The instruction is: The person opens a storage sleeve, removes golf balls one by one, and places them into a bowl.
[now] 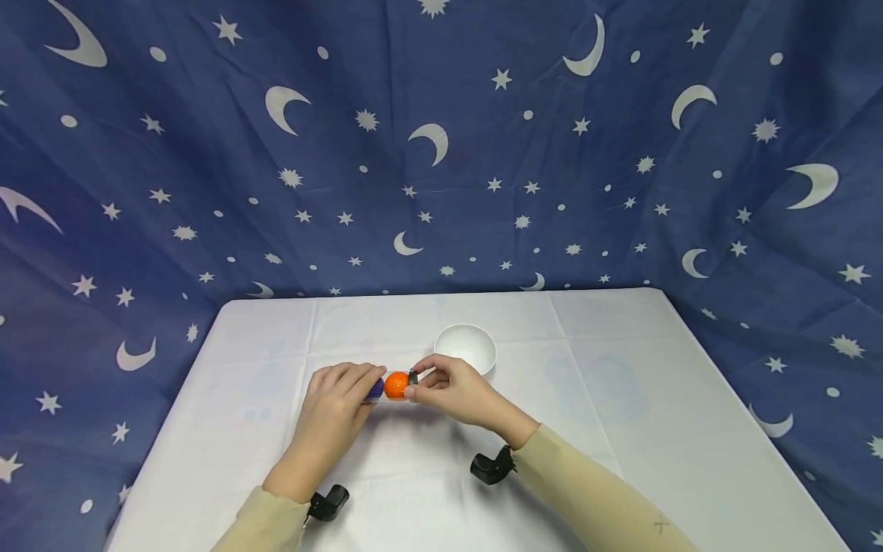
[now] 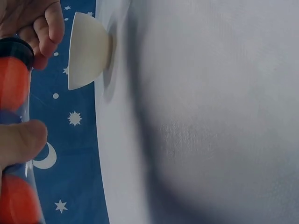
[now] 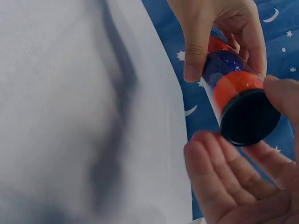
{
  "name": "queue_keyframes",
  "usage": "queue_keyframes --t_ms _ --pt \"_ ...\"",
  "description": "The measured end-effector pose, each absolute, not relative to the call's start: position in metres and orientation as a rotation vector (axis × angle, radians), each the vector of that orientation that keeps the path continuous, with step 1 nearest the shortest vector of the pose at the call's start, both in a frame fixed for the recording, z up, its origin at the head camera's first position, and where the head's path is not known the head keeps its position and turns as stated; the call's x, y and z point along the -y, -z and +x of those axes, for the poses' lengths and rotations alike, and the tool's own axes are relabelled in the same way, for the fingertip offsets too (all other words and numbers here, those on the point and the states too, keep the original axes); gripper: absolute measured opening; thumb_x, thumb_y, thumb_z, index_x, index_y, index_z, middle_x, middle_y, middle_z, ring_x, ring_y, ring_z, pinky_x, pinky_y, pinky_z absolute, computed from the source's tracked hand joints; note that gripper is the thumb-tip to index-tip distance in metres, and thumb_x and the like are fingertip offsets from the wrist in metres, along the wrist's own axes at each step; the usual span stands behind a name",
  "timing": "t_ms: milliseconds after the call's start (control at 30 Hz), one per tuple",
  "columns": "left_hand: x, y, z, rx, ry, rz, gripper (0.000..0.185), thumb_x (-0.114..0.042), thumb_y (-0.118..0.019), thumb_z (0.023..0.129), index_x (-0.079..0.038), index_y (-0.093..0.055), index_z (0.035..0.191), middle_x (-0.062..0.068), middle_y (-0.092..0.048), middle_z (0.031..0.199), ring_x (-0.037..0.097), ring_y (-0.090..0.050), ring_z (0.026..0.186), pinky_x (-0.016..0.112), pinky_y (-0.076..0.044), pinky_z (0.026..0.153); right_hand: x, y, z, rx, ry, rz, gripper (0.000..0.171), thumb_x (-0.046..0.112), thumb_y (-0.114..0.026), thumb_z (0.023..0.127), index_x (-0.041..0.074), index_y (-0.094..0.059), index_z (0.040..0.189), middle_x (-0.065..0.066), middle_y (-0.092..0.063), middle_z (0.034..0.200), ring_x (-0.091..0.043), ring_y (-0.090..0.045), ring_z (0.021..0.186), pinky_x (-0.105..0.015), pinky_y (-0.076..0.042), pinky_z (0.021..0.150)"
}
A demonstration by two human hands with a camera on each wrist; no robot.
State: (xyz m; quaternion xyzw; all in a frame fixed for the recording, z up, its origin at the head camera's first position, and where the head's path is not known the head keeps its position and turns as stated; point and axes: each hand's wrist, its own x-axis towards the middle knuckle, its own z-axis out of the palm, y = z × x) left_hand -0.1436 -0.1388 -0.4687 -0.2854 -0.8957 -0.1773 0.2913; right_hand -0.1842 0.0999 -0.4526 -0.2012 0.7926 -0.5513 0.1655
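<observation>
A clear tube point(image 3: 213, 97) with orange and dark blue balls in a row lies sideways between my hands, above the table. Curled round its left part, my left hand point(image 1: 336, 399) grips it, the thumb point(image 2: 25, 140) along the wall in the left wrist view. A black cap point(image 3: 251, 116) closes the tube's right end. My right hand point(image 1: 455, 389) pinches this cap at its rim between thumb and forefinger, its other fingers bent below. Closest to the cap inside is an orange ball point(image 1: 396, 386); a blue ball point(image 3: 222, 65) follows it.
A white bowl point(image 1: 466, 346) stands upright on the table just behind my right hand. White cloth covers the table point(image 1: 621, 383). A blue curtain point(image 1: 441, 192) with moons and stars hangs behind and at both sides.
</observation>
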Motion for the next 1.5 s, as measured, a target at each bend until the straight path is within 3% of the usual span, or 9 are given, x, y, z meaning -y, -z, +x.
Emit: queue_keyframes --t_ms 233,467,867,1267,1500 --pt "0.137 0.466 -0.143 2.432 0.476 -0.782 0.063 -0.017 -0.087 0.070 -0.011 -0.062 0.128 0.006 -0.064 0.119 0.028 -0.058 0.105 0.046 -0.042 0.090 -0.103 0.453 -0.185 -2.280 1.591 -0.584 0.040 0.037 -0.078 0.082 0.014 -0.065 0.112 -0.001 -0.069 0.092 -0.017 -0.068 0.082 -0.031 -0.056 0.074" --pt "0.135 0.462 -0.139 2.508 0.479 -0.754 0.066 -0.014 -0.087 0.070 -0.010 -0.060 0.131 0.007 -0.064 0.123 0.027 -0.059 0.111 0.046 -0.042 0.093 -0.103 0.454 -0.185 -2.299 1.560 -0.611 0.041 0.035 -0.078 0.082 0.013 -0.064 0.114 0.001 -0.069 0.093 -0.015 -0.067 0.083 -0.029 -0.055 0.075" --pt "0.135 0.472 -0.145 2.427 0.730 -0.844 0.063 -0.001 -0.082 0.071 -0.012 -0.060 0.129 0.007 -0.062 0.124 0.028 -0.051 0.111 0.050 -0.029 0.099 -0.104 0.454 -0.183 -2.232 1.670 -0.721 0.028 0.010 -0.078 0.075 0.006 -0.062 0.098 -0.006 -0.066 0.089 -0.020 -0.066 0.077 -0.031 -0.057 0.071" --pt "0.151 0.480 -0.148 2.435 0.845 -0.797 0.064 -0.001 -0.082 0.072 -0.012 -0.060 0.130 0.007 -0.062 0.126 0.028 -0.051 0.114 0.048 -0.029 0.100 -0.115 0.448 -0.186 -2.109 1.763 -0.650 0.029 0.000 -0.070 0.075 0.004 -0.063 0.103 -0.012 -0.066 0.090 -0.024 -0.066 0.079 -0.033 -0.057 0.072" --pt "0.160 0.477 -0.148 2.413 0.769 -0.784 0.063 -0.002 -0.084 0.069 -0.011 -0.062 0.127 0.006 -0.064 0.123 0.029 -0.054 0.110 0.047 -0.033 0.095 -0.126 0.443 -0.192 -2.101 1.829 -0.636 0.034 0.006 -0.076 0.078 0.004 -0.059 0.108 -0.012 -0.066 0.095 -0.026 -0.065 0.084 -0.034 -0.056 0.073"
